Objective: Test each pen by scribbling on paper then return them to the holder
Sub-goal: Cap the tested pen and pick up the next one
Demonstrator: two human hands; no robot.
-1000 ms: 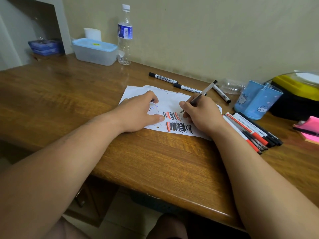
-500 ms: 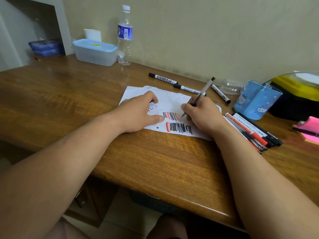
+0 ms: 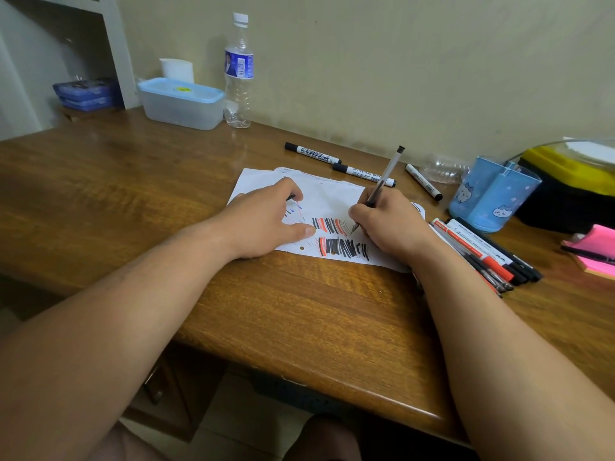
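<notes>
At the centre of the frame the right hand (image 3: 389, 224) grips a slim clear-barrelled pen with a black cap on its end (image 3: 382, 184), fingers pinched around its lower barrel, the tip resting on the white sheet of paper (image 3: 327, 197) at the right end of the upper row of black and red scribbles (image 3: 331, 226). The pen tilts up and to the right. A second row of black and red scribbles (image 3: 344, 248) lies just below, near the paper's lower edge.

The left hand (image 3: 263, 221) lies flat on the left part of the sheet, fingers loosely curled, thumb stretched toward the upper scribbles; a small dark object shows under its fingertips, but what it is cannot be told.

The paper lies on a brown wooden desk (image 3: 133, 201). Above the sheet, three black-and-white whiteboard markers (image 3: 362, 173) lie apart in a row. At right centre stands a light blue plastic pen holder with cartoon cats (image 3: 492, 194), and just below it a bundle of black and red pens (image 3: 482, 256) lies on the desk beside the right wrist.

In the upper left stand a clear plastic water bottle with a blue label (image 3: 239, 71) and, touching or just beside it, a translucent box with a pale blue lid (image 3: 181, 103). At the right edge lies a pink sticky-note pad (image 3: 595, 251).
</notes>
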